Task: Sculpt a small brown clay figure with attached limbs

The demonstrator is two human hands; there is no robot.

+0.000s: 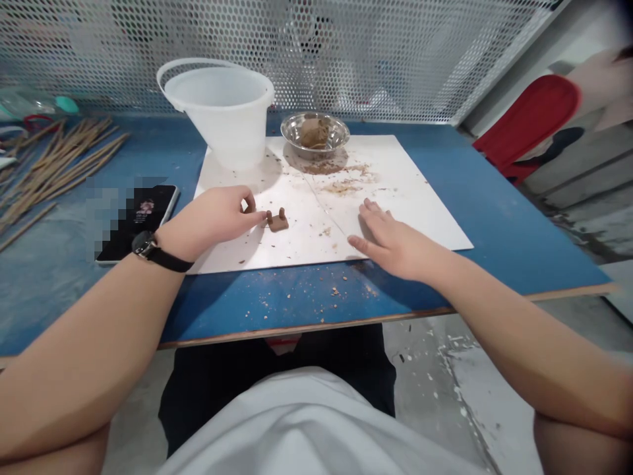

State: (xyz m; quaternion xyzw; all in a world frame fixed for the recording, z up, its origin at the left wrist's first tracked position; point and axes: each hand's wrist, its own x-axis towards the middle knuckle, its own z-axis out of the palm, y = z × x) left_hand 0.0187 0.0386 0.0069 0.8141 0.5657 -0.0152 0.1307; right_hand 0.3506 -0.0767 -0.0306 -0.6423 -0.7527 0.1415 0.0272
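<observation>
My left hand (pixel 225 212), wearing a black-strapped watch (pixel 147 247), is over the left part of the white board (pixel 420 191). Its fingers curl, and a gap shows between forefinger and thumb. The thumb tip reaches a small brown clay piece (pixel 278 224) with two short upright pegs; whether it presses on the left peg or only lies beside it I cannot tell. Palm down near the board's front right, my right hand (pixel 395 243) has its fingers stretched and the thumb apart. Anything under that palm is hidden.
Behind stand a white bucket (pixel 220 112) and a metal bowl (pixel 316 149) holding a brown clay lump (pixel 314 133). Crumbs scatter over board and blue table (pixel 425 148). Leftward lie a phone (pixel 143 221) and thin sticks (pixel 64 165). A perforated metal screen (pixel 376 59) closes the back.
</observation>
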